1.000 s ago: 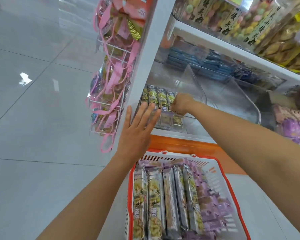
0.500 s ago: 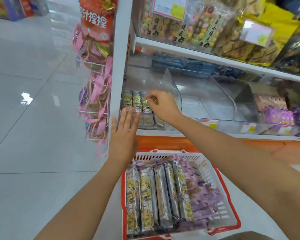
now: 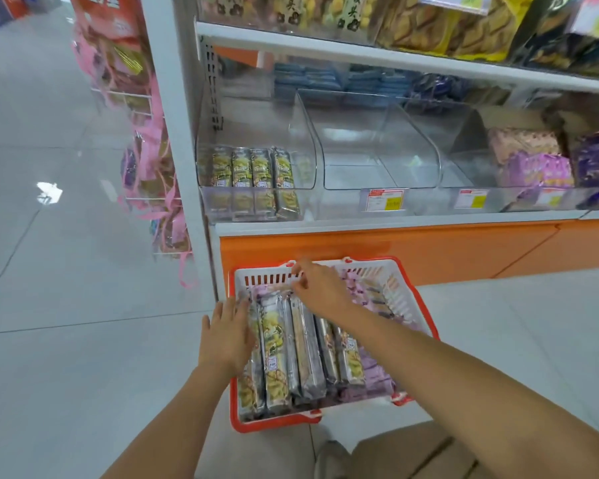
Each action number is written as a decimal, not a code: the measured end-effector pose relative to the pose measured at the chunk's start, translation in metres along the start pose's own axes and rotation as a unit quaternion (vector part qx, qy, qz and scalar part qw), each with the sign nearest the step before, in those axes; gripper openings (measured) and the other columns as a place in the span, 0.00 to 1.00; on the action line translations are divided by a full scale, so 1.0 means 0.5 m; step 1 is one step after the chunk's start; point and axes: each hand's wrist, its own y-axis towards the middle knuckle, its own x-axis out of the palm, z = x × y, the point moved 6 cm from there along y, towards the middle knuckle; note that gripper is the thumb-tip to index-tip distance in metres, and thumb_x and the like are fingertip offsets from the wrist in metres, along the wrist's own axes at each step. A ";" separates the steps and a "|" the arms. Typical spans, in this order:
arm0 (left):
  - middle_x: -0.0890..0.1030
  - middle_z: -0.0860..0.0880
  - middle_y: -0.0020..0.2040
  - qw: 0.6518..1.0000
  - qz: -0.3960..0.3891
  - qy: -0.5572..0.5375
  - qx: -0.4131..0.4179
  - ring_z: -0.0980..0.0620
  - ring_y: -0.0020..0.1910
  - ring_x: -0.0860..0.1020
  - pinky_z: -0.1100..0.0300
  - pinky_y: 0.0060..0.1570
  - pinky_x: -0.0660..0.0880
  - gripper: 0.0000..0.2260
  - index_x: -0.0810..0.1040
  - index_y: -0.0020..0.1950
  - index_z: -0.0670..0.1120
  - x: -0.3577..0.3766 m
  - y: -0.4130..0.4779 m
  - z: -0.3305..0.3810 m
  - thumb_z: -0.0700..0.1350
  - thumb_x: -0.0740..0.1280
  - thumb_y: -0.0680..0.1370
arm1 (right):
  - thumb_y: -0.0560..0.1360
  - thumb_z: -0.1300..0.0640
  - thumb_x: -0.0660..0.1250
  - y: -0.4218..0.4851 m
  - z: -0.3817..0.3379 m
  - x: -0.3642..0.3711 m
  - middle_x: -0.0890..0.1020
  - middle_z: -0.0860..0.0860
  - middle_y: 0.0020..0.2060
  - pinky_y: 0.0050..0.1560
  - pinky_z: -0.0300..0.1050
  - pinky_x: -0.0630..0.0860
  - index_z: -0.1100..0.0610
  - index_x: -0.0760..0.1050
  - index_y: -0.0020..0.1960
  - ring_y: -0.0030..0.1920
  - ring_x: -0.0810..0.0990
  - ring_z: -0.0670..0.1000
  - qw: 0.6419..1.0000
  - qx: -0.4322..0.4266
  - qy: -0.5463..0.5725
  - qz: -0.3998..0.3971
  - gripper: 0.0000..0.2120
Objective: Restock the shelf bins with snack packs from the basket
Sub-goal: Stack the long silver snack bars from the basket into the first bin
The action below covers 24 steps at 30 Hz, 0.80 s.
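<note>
Standing on the floor (image 3: 83, 271) below the shelf, the basket (image 3: 274, 425) holds a row of long snack packs (image 3: 277, 350) beside purple packs (image 3: 377, 380). Left hand (image 3: 227, 335): fingers straight, laid flat on the leftmost pack at the basket's left wall. Right hand (image 3: 320, 288): fingers curled over the packs' far ends; whether they grip one cannot be told. The leftmost shelf bin (image 3: 308, 140) contains four packs.

a shop, seemingly a small snack or grocery store: white shelves (image 3: 360, 51) packed with bagged sweets, clear plastic bins (image 3: 377, 143) fronted with price tags (image 3: 384, 199), a rack of pink-ribboned bags (image 3: 153, 157) at the aisle end, and a shopping basket (image 3: 253, 271) of snack packs (image 3: 274, 350) on the tiled floor (image 3: 66, 340).
</note>
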 end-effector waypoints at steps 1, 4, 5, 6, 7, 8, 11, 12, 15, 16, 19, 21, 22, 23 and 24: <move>0.46 0.45 0.82 1.000 -0.029 -0.006 -0.006 0.42 0.80 0.49 0.42 0.76 0.51 0.30 0.43 0.81 0.49 0.023 -0.004 -0.003 0.51 0.54 0.84 | 0.80 0.57 0.62 -0.009 0.016 0.021 0.82 0.56 0.50 0.45 0.46 0.76 0.57 0.71 0.63 0.46 0.81 0.54 0.999 0.017 -0.014 -0.025 0.13; 0.38 0.45 0.81 0.996 -0.078 -0.032 -0.013 0.41 0.80 0.49 0.42 0.76 0.54 0.30 0.39 0.81 0.51 0.076 -0.010 -0.011 0.53 0.53 0.84 | 0.80 0.56 0.62 -0.032 0.064 0.085 0.80 0.59 0.53 0.48 0.47 0.74 0.63 0.64 0.70 0.52 0.80 0.58 0.991 0.072 -0.043 -0.105 0.22; 0.37 0.45 0.81 0.996 -0.073 -0.042 -0.010 0.41 0.79 0.50 0.42 0.76 0.56 0.31 0.38 0.81 0.51 0.085 -0.011 -0.012 0.53 0.54 0.84 | 0.80 0.55 0.62 -0.040 0.078 0.105 0.80 0.59 0.51 0.45 0.46 0.74 0.65 0.63 0.70 0.52 0.80 0.59 0.986 0.091 -0.053 -0.131 0.23; 0.36 0.45 0.80 0.996 -0.067 -0.052 -0.009 0.41 0.79 0.50 0.43 0.76 0.57 0.32 0.38 0.81 0.51 0.090 -0.011 -0.013 0.53 0.55 0.84 | 0.80 0.53 0.63 -0.046 0.089 0.124 0.79 0.58 0.49 0.41 0.44 0.73 0.66 0.65 0.68 0.51 0.80 0.59 0.979 0.109 -0.061 -0.158 0.23; 0.36 0.45 0.80 0.996 -0.062 -0.060 -0.009 0.41 0.80 0.49 0.44 0.76 0.56 0.33 0.38 0.81 0.51 0.093 -0.011 -0.013 0.52 0.56 0.84 | 0.80 0.52 0.63 -0.051 0.098 0.143 0.78 0.58 0.51 0.41 0.44 0.74 0.66 0.67 0.66 0.52 0.80 0.58 0.973 0.124 -0.070 -0.182 0.22; 0.36 0.45 0.80 0.996 -0.060 -0.066 -0.010 0.41 0.80 0.48 0.46 0.77 0.55 0.33 0.38 0.81 0.51 0.094 -0.011 -0.013 0.52 0.56 0.84 | 0.80 0.50 0.63 -0.055 0.105 0.160 0.75 0.60 0.57 0.44 0.45 0.75 0.66 0.68 0.65 0.54 0.79 0.58 0.967 0.138 -0.080 -0.201 0.22; 0.35 0.45 0.80 0.996 -0.056 -0.074 -0.012 0.41 0.80 0.48 0.48 0.77 0.55 0.32 0.39 0.81 0.52 0.093 -0.014 -0.012 0.52 0.56 0.84 | 0.77 0.46 0.68 -0.060 0.109 0.194 0.63 0.62 0.70 0.59 0.49 0.76 0.64 0.64 0.71 0.63 0.74 0.58 0.961 0.167 -0.103 -0.197 0.31; 0.35 0.45 0.80 0.996 -0.054 -0.076 -0.011 0.41 0.80 0.48 0.48 0.76 0.56 0.32 0.39 0.81 0.52 0.092 -0.015 -0.011 0.52 0.57 0.84 | 0.75 0.46 0.70 -0.061 0.109 0.200 0.63 0.62 0.70 0.60 0.49 0.76 0.63 0.61 0.72 0.64 0.72 0.58 0.962 0.179 -0.100 -0.179 0.35; 0.36 0.46 0.80 0.995 -0.052 -0.086 -0.012 0.42 0.80 0.49 0.49 0.76 0.57 0.32 0.41 0.81 0.52 0.089 -0.015 -0.011 0.51 0.58 0.83 | 0.72 0.46 0.74 -0.064 0.102 0.205 0.67 0.62 0.65 0.55 0.49 0.78 0.60 0.59 0.72 0.60 0.75 0.59 0.971 0.177 -0.093 -0.134 0.38; 0.36 0.46 0.80 0.995 -0.051 -0.089 -0.012 0.42 0.80 0.49 0.49 0.76 0.57 0.32 0.42 0.81 0.52 0.087 -0.015 -0.011 0.51 0.58 0.83 | 0.72 0.47 0.74 -0.064 0.101 0.204 0.70 0.62 0.63 0.51 0.49 0.79 0.60 0.59 0.70 0.57 0.77 0.59 0.973 0.169 -0.091 -0.128 0.36; 0.37 0.46 0.81 0.994 -0.056 -0.090 -0.011 0.42 0.80 0.49 0.49 0.76 0.56 0.32 0.43 0.81 0.52 0.084 -0.015 -0.011 0.51 0.59 0.83 | 0.72 0.51 0.75 -0.066 0.106 0.196 0.78 0.59 0.53 0.44 0.49 0.79 0.61 0.60 0.68 0.50 0.81 0.58 0.977 0.159 -0.070 -0.122 0.34; 0.37 0.46 0.81 0.994 -0.062 -0.089 -0.010 0.42 0.80 0.48 0.49 0.77 0.56 0.32 0.43 0.81 0.52 0.083 -0.015 -0.012 0.51 0.58 0.83 | 0.71 0.54 0.76 -0.070 0.114 0.186 0.79 0.56 0.48 0.42 0.47 0.77 0.61 0.59 0.69 0.48 0.81 0.56 0.979 0.172 -0.012 -0.106 0.35; 0.39 0.45 0.81 0.994 -0.064 -0.088 -0.009 0.42 0.80 0.48 0.48 0.77 0.55 0.31 0.44 0.81 0.52 0.081 -0.014 -0.014 0.51 0.58 0.83 | 0.71 0.55 0.76 -0.071 0.116 0.179 0.77 0.53 0.46 0.41 0.45 0.75 0.61 0.60 0.68 0.46 0.80 0.55 0.980 0.176 0.023 -0.095 0.35; 0.41 0.44 0.81 0.995 -0.062 -0.083 -0.008 0.42 0.80 0.48 0.48 0.77 0.55 0.30 0.46 0.82 0.51 0.077 -0.013 -0.016 0.51 0.57 0.84 | 0.70 0.56 0.76 -0.071 0.115 0.168 0.76 0.51 0.44 0.40 0.43 0.72 0.61 0.61 0.67 0.45 0.79 0.53 0.980 0.172 0.048 -0.083 0.33; 0.45 0.43 0.81 0.996 -0.052 -0.076 -0.007 0.41 0.79 0.50 0.48 0.76 0.55 0.28 0.50 0.81 0.49 0.069 -0.011 -0.016 0.51 0.57 0.84 | 0.70 0.56 0.76 -0.070 0.114 0.156 0.75 0.51 0.43 0.40 0.42 0.71 0.60 0.62 0.66 0.44 0.77 0.53 0.982 0.165 0.060 -0.070 0.32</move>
